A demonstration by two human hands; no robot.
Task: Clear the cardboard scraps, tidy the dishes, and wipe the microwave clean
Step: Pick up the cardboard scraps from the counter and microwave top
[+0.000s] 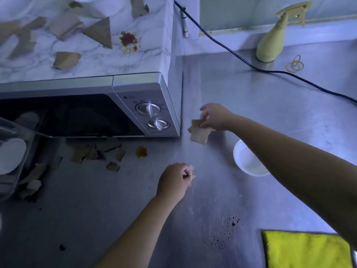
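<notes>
Right hand (pixel 216 117) is pinching a cardboard scrap (pixel 200 133) by its edge, left hand (pixel 173 180) gripping a pale bit (pixel 192 177); that thin pinch risks slipping.

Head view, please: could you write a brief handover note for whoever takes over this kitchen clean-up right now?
Right hand pinches held scraps of cardboard by the microwave corner.
Left hand is fisted round a small pale piece, probably cardboard.
Done: nothing looks finished yet.
Left: counter scraps in front of the microwave, top scraps on it, white bowl to tidy, red stain to wipe.
Yellow cloth and spray bottle lie untouched on the counter.
</notes>
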